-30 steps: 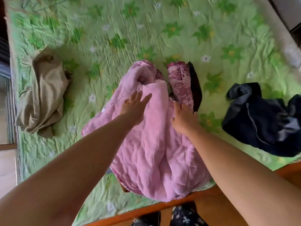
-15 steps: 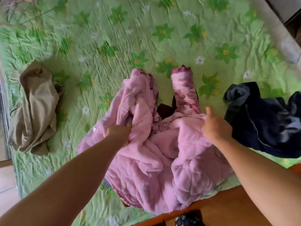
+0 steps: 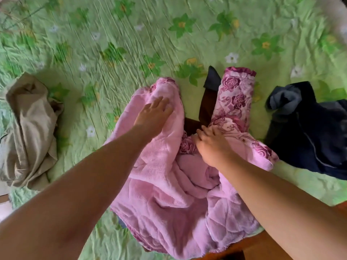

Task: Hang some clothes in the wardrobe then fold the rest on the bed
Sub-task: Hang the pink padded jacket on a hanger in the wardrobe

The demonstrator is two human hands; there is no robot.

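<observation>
Both hands are on the pink pants (image 3: 159, 194), which lie on the bed (image 3: 112, 44) in front of me. My left hand (image 3: 153, 114) lies flat and loose on the left leg. My right hand (image 3: 212, 145) presses the flowery leg; I cannot tell if it pinches. I think I should smooth both legs flat, then lay one on the other.

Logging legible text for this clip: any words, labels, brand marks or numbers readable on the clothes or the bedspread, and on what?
None: no text can be read.
The pink fleece garment, beige garment, dark navy garment and green floral bedspread show no lettering, only flower patterns.
</observation>
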